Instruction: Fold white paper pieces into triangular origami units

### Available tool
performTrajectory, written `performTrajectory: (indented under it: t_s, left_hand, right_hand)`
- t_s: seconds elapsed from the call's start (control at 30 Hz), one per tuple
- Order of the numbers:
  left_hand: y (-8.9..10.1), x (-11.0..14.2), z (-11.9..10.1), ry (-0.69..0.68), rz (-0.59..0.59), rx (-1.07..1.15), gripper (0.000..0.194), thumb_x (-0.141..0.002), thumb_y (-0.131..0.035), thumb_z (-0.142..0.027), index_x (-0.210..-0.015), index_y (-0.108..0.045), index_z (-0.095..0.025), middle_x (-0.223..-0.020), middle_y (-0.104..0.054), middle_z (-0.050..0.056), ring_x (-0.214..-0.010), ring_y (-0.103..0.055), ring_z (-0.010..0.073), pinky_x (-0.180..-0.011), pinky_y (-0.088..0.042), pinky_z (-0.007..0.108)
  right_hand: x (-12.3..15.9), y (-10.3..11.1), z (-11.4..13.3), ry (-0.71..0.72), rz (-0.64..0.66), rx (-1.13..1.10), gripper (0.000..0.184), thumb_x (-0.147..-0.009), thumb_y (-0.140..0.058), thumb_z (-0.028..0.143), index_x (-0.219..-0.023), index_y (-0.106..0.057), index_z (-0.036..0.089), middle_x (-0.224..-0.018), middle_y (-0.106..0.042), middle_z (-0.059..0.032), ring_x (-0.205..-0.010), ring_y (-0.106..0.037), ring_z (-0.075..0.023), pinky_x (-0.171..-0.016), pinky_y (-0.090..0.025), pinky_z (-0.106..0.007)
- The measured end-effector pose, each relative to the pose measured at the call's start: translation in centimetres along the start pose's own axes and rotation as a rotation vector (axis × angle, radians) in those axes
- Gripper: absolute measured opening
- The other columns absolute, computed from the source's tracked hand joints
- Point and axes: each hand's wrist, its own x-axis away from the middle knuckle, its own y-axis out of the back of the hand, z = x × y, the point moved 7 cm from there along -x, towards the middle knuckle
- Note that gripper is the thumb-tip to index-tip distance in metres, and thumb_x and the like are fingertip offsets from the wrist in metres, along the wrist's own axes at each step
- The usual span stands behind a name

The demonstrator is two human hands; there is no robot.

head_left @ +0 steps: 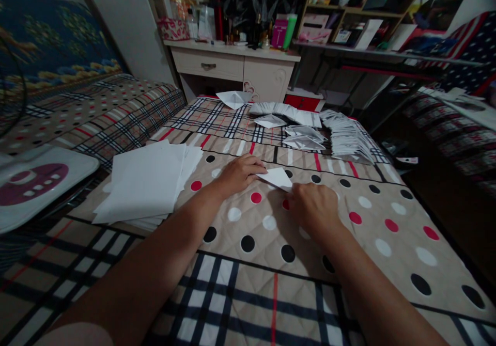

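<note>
A small folded white paper with a pointed shape lies between my hands, low over the dotted bedspread. At its left corner, the bent fingers of my left hand close on the paper. My right hand is curled like a fist around the right end, hiding that corner. To the left of my left forearm rests a stack of white paper sheets, loosely piled. Beyond my hands are folded paper pieces, and a long row of them is packed tightly to the right.
Farther back lies another folded paper, near a white dresser crowded with bottles and boxes. A white panel with a purple oval stands at the left edge. Shelves and a desk fill the back right.
</note>
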Motion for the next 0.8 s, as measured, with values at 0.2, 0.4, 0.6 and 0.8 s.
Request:
performTrajectory:
  t_s: [0.2, 0.4, 0.6, 0.8]
  left_hand:
    - [2.6, -0.4, -1.0, 0.077, -0.212, 0.199, 0.007, -0.084, -0.067, -0.025, -0.082, -0.072, -0.020, -0.091, -0.073, 0.006, -0.094, -0.063, 0.0188, -0.091, -0.048, 0.035]
    - [2.2, -0.1, -0.7, 0.240, -0.233, 0.393, 0.021, -0.081, -0.067, -0.032, -0.073, -0.069, -0.013, -0.066, -0.067, 0.003, -0.060, -0.058, 0.0121, -0.057, -0.043, 0.023]
    - [1.4, -0.6, -2.0, 0.190, -0.156, 0.431, 0.027, -0.081, -0.063, -0.036, -0.068, -0.068, -0.012, -0.058, -0.061, 0.001, -0.054, -0.051, 0.0102, -0.051, -0.035, 0.021]
    - [1.5, -0.5, -1.4, 0.320, -0.264, 0.499, 0.027, -0.070, -0.074, -0.038, -0.064, -0.066, -0.013, -0.052, -0.053, -0.003, -0.046, -0.038, 0.0069, -0.045, -0.028, 0.021]
  right_hand:
    - [0.2, 2.3, 0.3, 0.136, -0.269, -0.158, 0.024, -0.090, -0.055, 0.034, -0.099, -0.071, 0.020, -0.101, -0.073, -0.0076, -0.096, -0.065, -0.0256, -0.077, -0.042, -0.032]
    - [0.6, 3.4, -0.7, 0.139, -0.351, -0.341, 0.026, -0.093, -0.051, 0.036, -0.102, -0.072, 0.024, -0.095, -0.075, -0.0040, -0.082, -0.067, -0.0210, -0.065, -0.037, -0.029]
    - [0.6, 3.1, -0.8, 0.096, -0.291, -0.461, 0.019, -0.086, -0.059, 0.034, -0.096, -0.074, 0.026, -0.084, -0.076, -0.0030, -0.075, -0.067, -0.0217, -0.058, -0.034, -0.028]
    - [-0.3, 1.3, -0.4, 0.132, -0.140, -0.776, 0.024, -0.085, -0.058, 0.037, -0.074, -0.068, 0.018, -0.062, -0.065, -0.0025, -0.054, -0.054, -0.0145, -0.051, -0.028, -0.027]
